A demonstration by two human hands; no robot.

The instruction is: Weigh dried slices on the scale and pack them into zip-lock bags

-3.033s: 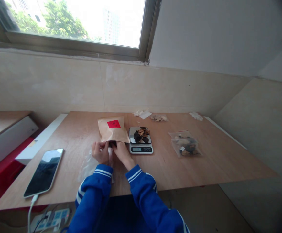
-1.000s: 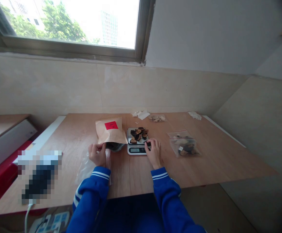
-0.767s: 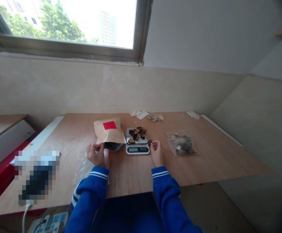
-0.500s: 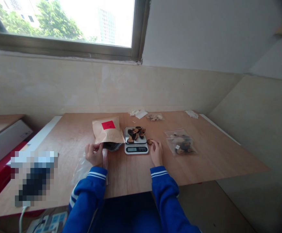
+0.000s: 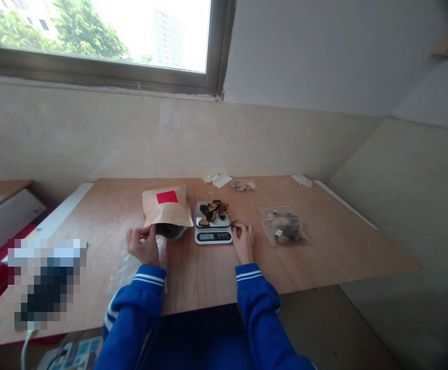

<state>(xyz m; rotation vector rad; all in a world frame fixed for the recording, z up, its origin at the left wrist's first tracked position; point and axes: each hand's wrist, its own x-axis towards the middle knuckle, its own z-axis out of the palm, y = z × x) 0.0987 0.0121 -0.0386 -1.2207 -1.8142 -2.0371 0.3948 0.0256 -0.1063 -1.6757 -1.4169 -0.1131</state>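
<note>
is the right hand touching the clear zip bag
Apart: the head view shows bare tabletop between the right hand and the clear zip bag.

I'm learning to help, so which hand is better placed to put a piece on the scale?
Probably the right hand: it pinches a piece close beside the scale, while the left hand holds the bag.

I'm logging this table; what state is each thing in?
Paper bag, mouth open
Left hand, pinching the bag's edge
Scale, loaded; reading illegible
Dried pieces, heaped loose on the scale
Right hand, pinching another piece
Clear zip bag, filled, lying down
Rear bag, filled
Loose plastic, crumpled
Device, pixelated; cable attached
</note>
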